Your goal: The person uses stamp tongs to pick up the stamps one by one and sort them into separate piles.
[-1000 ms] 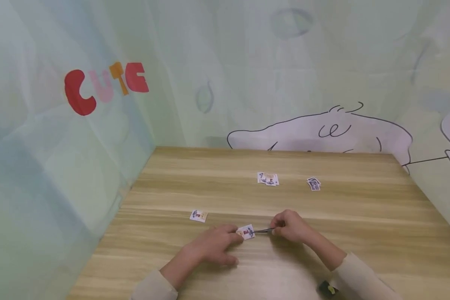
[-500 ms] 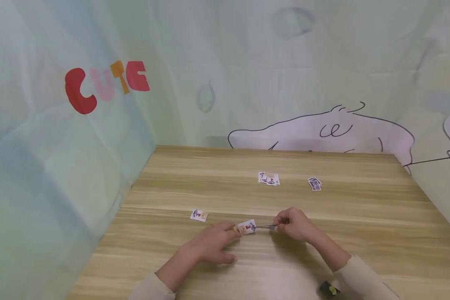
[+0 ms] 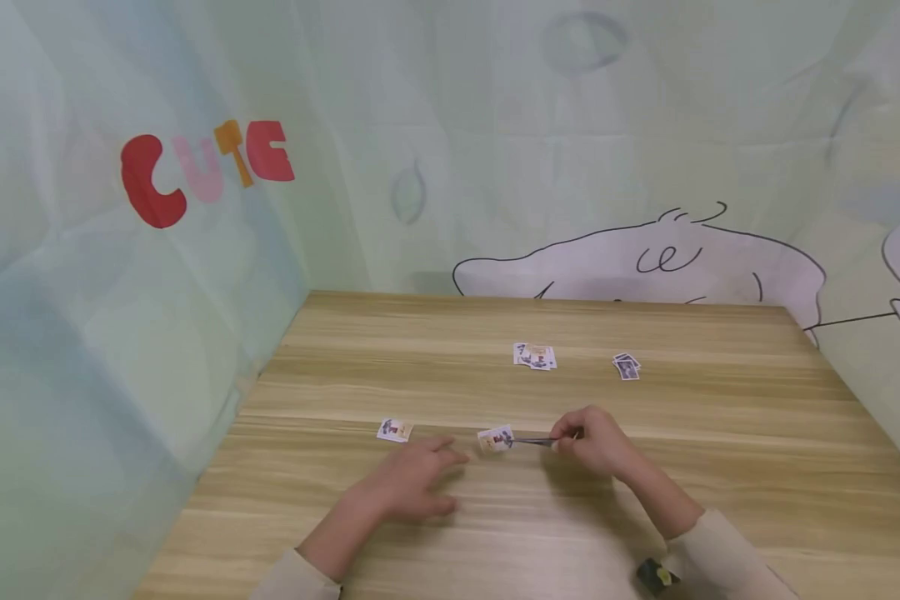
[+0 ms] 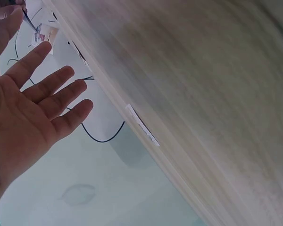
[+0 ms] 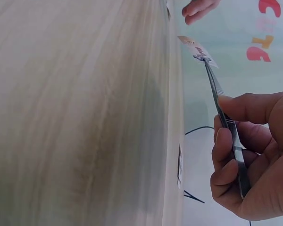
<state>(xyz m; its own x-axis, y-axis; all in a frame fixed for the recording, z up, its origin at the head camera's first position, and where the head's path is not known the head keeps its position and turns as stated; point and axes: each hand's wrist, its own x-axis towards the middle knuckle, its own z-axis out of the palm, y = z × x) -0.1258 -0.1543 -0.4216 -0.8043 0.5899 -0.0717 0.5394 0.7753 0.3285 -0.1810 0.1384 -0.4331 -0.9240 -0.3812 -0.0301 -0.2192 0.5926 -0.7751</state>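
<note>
My right hand [image 3: 596, 442] grips a pair of metal tweezers [image 5: 233, 134], thumb and fingers curled round them. The tweezer tips pinch one edge of a small white-bordered picture card [image 3: 495, 439], which hangs above the table in the right wrist view. Left of that card, my left hand [image 3: 412, 482] is spread, fingers straight and apart, holding nothing. Its palm and fingers [image 4: 54, 99] show in the left wrist view. Another picture card [image 3: 395, 430] lies flat on the table just beyond the left hand.
Farther back on the wooden table [image 3: 420, 333] lies an overlapping group of picture cards [image 3: 536, 357]. To its right is a small pile of dark cards [image 3: 627, 367]. A dark object with a yellow-green mark [image 3: 654, 575] is by the right sleeve. Printed cloth walls enclose the table.
The left hand has let go of the card and drawn back to the left. The tweezers have carried the card up and away from the person.
</note>
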